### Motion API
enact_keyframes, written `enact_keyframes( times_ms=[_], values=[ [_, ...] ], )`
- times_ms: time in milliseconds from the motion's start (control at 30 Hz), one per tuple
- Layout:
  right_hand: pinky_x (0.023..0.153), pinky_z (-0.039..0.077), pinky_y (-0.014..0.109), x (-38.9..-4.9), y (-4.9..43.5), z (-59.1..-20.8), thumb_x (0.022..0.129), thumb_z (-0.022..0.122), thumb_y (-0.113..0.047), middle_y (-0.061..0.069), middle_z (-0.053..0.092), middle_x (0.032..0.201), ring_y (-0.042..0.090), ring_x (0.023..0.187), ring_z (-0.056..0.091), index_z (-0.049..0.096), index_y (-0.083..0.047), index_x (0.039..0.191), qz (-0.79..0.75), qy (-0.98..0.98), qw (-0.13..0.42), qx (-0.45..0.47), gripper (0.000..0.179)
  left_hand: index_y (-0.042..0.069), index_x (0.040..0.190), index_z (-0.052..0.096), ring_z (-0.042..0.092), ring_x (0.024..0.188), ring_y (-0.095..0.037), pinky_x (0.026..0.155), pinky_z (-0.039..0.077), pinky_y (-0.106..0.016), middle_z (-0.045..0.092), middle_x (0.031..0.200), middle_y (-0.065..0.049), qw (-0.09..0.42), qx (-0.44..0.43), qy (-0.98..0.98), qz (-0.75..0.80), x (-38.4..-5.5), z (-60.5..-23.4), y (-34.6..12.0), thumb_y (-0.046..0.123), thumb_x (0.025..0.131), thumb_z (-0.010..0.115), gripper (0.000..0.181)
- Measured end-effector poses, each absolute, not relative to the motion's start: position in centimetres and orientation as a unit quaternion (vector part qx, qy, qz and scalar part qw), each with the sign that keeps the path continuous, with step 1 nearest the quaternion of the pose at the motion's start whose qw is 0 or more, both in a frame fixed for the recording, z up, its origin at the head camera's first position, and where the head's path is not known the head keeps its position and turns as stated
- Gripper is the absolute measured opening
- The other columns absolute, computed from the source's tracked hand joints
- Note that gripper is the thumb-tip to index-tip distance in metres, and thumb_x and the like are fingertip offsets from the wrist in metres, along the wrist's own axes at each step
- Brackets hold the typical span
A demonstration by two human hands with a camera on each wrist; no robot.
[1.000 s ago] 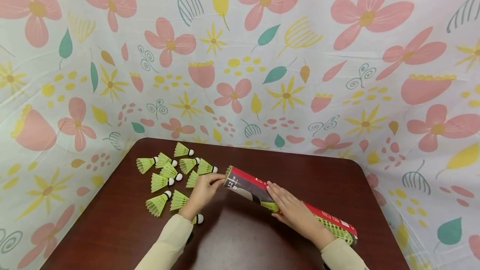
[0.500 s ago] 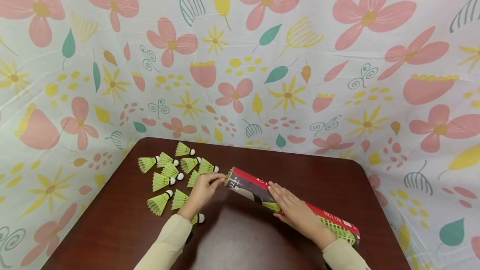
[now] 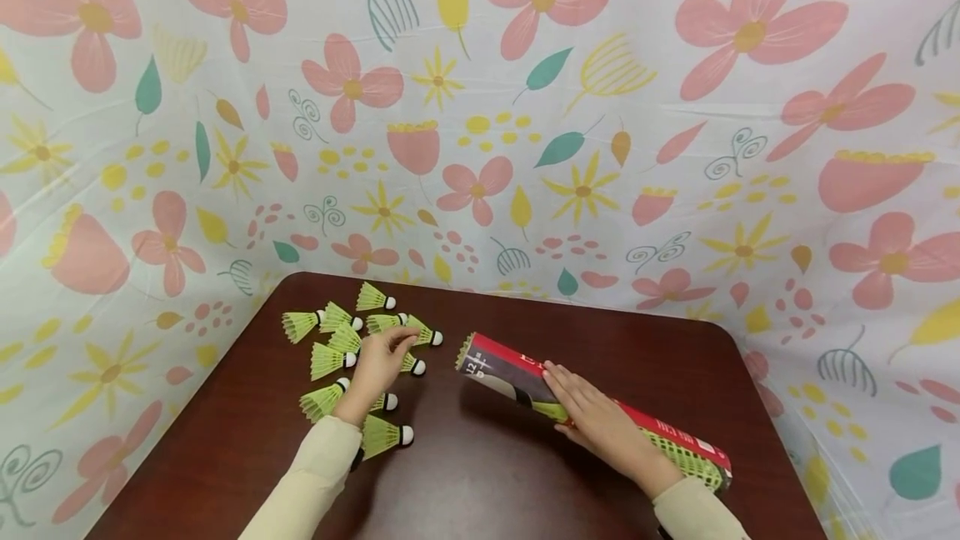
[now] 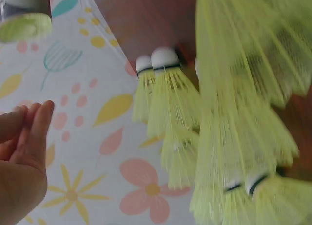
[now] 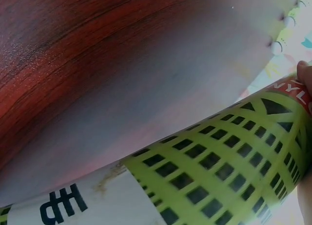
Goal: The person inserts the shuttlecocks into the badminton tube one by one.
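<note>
My right hand (image 3: 596, 419) grips a red and grey shuttlecock tube (image 3: 498, 367) from above, fingers laid across its middle. The tube slants over the table with its open end to the left; yellow-green skirt edges show inside that mouth. In the right wrist view the tube (image 5: 214, 161) has a green grid print, and a bit of the hand (image 5: 305, 76) shows at the edge. My left hand (image 3: 381, 363) hovers over loose yellow shuttlecocks (image 3: 330, 361), thumb near the fingertips. In the left wrist view, nothing sits between the left hand's fingers (image 4: 41, 125).
Several shuttlecocks with white heads lie spread on the left of the dark brown table (image 3: 525, 473), one shuttlecock (image 3: 382, 436) nearest the front. A flower-printed cloth (image 3: 480, 107) hangs behind and around the table.
My left hand has left the tube's mouth and moved left to above the shuttlecocks, its fingers holding nothing now. My right hand stays on the tube.
</note>
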State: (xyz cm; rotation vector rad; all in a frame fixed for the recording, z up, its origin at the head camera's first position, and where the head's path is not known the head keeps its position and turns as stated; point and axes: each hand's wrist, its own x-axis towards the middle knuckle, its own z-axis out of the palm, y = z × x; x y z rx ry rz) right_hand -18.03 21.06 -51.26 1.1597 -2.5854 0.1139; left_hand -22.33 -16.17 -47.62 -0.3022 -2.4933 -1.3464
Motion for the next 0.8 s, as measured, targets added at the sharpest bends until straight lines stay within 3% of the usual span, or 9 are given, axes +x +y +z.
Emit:
enact_keyframes(
  times_ms=[200,500,600,800],
  values=[
    [0.114,-0.001,0.021,-18.3,21.2,-51.2,0.074,0.085,-0.027,0.009,0.019,0.159,0.022,0.143,0.025,0.018,-0.005,0.154,0.042,-0.901,0.156,0.403,0.106,0.001,0.112,0.069,0.066,0.093,-0.030,0.069,0.054,-0.036,0.069,0.105,-0.016,0.107,-0.056,-0.886,-0.448,-23.3,-47.0,-18.3,0.005,0.095,0.060,0.020],
    [0.115,0.001,0.023,-18.4,21.6,-51.3,0.078,0.082,-0.029,0.010,0.018,0.159,0.022,0.144,0.024,0.019,-0.004,0.153,0.039,-0.897,0.160,0.409,0.101,-0.009,0.111,0.066,0.064,0.094,-0.037,0.074,0.055,-0.043,0.066,0.107,-0.025,0.075,-0.013,-0.916,-0.395,-24.5,-48.6,-20.2,0.001,0.092,0.063,0.022],
    [0.116,0.001,0.023,-18.5,21.6,-51.2,0.081,0.079,-0.031,0.010,0.018,0.159,0.023,0.144,0.023,0.019,-0.005,0.153,0.041,-0.898,0.158,0.409,0.097,-0.010,0.110,0.066,0.065,0.091,-0.035,0.070,0.055,-0.041,0.066,0.108,-0.026,0.064,0.002,-0.922,-0.382,-24.9,-49.5,-20.4,0.004,0.090,0.066,0.024],
    [0.114,-0.002,0.020,-18.3,21.7,-51.4,0.078,0.082,-0.029,0.007,0.016,0.160,0.021,0.144,0.021,0.016,-0.008,0.154,0.052,-0.907,0.141,0.393,0.103,-0.008,0.100,0.069,0.065,0.073,-0.026,0.059,0.053,-0.035,0.068,0.095,-0.021,0.052,0.021,-0.926,-0.374,-25.1,-50.7,-20.3,0.005,0.089,0.068,0.017]
  ],
)
